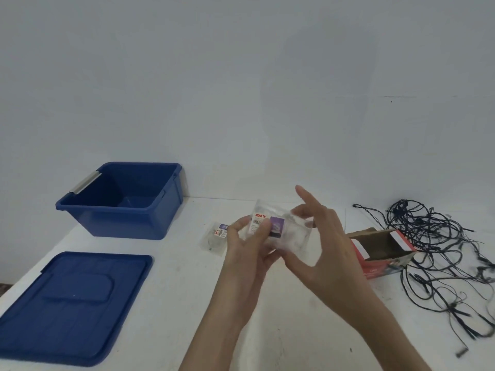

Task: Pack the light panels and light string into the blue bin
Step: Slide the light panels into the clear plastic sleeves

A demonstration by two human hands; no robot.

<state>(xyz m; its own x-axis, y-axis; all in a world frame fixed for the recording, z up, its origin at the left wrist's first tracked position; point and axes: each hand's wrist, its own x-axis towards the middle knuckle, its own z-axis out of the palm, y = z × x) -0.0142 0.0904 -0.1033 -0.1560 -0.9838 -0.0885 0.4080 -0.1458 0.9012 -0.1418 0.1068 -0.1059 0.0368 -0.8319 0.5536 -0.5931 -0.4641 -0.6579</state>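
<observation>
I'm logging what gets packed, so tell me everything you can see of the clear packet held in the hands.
The clear packet is a small, flat, see-through plastic bag, slightly crinkled, with pale contents too blurred to make out. Its paper label shows red letters, a barcode and a purple picture. It is held tilted above the white table. The left hand grips its left end, thumb over the label. The right hand pinches its right end, index finger raised.

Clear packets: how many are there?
2. One packet is held by the left hand and right hand; a second packet lies on the table beside them. Others may be hidden.
</observation>
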